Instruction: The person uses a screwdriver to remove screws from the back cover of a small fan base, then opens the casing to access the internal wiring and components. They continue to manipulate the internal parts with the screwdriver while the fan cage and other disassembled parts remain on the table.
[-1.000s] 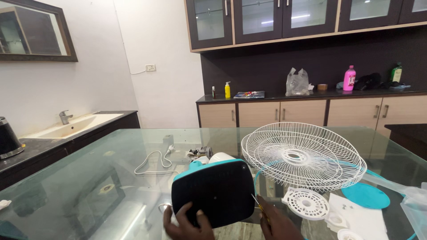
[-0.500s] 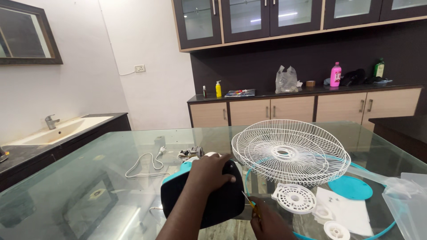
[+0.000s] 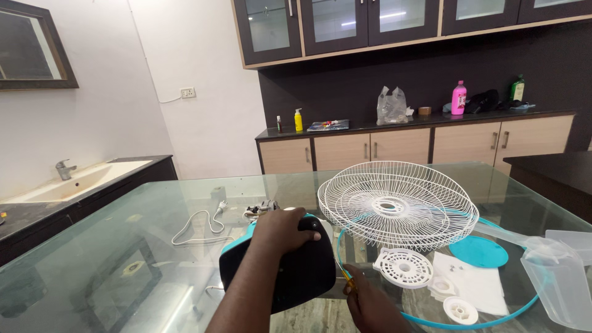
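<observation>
A glass table [image 3: 123, 246] fills the foreground of a room with white walls, a sink [image 3: 80, 179] at the left and dark cabinets above a long counter at the back. On the table lie a white wire fan guard [image 3: 398, 203], a teal ring [image 3: 487, 317], a teal disc [image 3: 478, 251], small white round parts [image 3: 404, 267], a sheet of paper [image 3: 475, 283] and a white cable [image 3: 200, 223]. The fan base [image 3: 290, 271], black with a teal edge, stands at the table's near edge. The left hand [image 3: 285, 229] grips its top. The right hand [image 3: 367, 299], just beside it, pinches a thin yellow tool [image 3: 346, 280].
</observation>
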